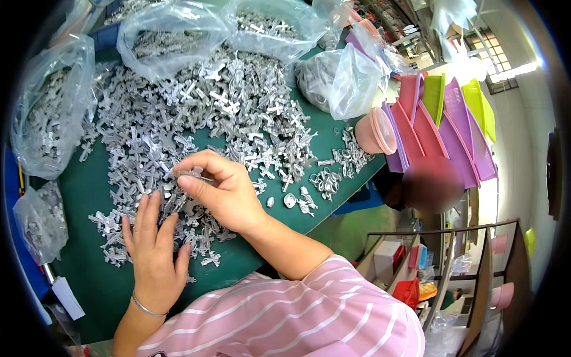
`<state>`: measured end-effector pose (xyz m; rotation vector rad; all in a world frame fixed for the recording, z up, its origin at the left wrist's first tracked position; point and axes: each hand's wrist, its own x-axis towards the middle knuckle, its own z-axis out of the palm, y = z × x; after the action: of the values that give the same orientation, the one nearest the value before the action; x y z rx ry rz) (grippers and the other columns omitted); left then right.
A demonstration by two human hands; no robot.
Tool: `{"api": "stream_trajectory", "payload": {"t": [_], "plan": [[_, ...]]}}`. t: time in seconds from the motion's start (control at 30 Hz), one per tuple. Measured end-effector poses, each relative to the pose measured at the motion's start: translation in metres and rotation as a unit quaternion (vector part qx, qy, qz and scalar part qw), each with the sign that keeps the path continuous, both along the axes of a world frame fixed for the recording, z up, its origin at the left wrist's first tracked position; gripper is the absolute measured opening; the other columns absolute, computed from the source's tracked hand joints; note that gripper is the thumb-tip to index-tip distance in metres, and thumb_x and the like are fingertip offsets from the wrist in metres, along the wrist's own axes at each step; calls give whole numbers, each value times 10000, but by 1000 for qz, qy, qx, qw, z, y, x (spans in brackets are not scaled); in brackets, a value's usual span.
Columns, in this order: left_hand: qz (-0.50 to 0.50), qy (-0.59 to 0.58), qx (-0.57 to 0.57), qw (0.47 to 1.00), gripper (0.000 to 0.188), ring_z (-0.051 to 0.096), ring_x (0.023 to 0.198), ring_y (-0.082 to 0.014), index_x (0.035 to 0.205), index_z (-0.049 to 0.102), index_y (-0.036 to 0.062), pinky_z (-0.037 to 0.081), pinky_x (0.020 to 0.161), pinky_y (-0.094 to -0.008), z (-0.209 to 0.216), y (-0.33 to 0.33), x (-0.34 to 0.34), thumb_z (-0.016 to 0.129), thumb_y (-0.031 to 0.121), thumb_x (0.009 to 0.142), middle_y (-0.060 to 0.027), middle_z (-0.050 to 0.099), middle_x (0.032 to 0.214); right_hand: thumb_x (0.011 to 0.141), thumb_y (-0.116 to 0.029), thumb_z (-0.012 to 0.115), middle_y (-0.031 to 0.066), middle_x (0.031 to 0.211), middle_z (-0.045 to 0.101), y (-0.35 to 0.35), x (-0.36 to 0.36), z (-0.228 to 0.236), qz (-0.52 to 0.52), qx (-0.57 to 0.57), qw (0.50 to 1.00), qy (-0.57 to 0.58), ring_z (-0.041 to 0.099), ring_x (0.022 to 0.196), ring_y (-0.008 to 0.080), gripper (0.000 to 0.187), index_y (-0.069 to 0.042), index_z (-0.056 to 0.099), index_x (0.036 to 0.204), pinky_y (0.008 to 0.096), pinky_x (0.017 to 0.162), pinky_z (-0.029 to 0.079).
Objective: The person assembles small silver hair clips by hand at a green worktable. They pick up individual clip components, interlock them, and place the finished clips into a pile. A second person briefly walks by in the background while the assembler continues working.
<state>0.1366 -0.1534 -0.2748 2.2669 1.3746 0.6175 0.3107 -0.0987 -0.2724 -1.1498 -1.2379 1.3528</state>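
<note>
A wide heap of small silver-grey metal pieces (238, 113), many of them cross-shaped, covers much of the green tabletop (77, 208). At the heap's near side my right hand (223, 193) pinches a small grey metal piece (195, 174) between thumb and fingertips; its exact shape is partly hidden. My left hand (151, 253) rests palm down to the left of it, fingers spread, the fingertips touching loose pieces at the heap's edge. More of these pieces lie just beneath and between both hands.
Clear plastic bags of metal pieces (172, 38) line the far and left sides. Small sorted piles (326, 181) and a pink cup (376, 131) sit near the right table edge. Beyond are stacked coloured trays (419, 131), another person (431, 184) and shelves (440, 229).
</note>
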Motion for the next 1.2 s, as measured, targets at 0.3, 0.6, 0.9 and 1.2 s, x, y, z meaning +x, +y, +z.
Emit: {"api": "stream_trajectory", "payload": {"t": [0.3,0.6,0.9,1.2], "plan": [[79,-356,-3,931,351,448,1256,-314,1194,496,-45,275,1071,-426,-11,9,-10,541,28,854,-190,503,1291,975,-425,376,239,1283,484,10,11,7,-18,-206,844,495,474,1205,353,569,69,437,1251,441,1012,408],[34,-791,-440,424,657,326,1336,-312,1350,335,-47,287,1097,-425,3,4,-10,283,488,972,-224,352,1410,981,-497,217,239,1412,349,-18,-5,16,29,-90,892,443,328,1326,347,683,60,337,1358,450,1107,249],[2,-825,-470,312,809,367,1290,-311,1354,300,-72,275,1096,-435,6,3,-14,306,611,920,-223,357,1389,847,3,563,130,869,607,-9,-17,23,10,265,924,-276,597,829,270,140,13,619,976,343,718,472],[-23,-822,-484,299,849,467,1168,-270,1341,334,-68,346,1010,-397,-11,2,-20,319,654,893,-178,476,1255,751,24,648,114,858,615,-24,-36,12,144,403,837,-340,579,791,281,208,-14,636,955,325,683,470]]}}
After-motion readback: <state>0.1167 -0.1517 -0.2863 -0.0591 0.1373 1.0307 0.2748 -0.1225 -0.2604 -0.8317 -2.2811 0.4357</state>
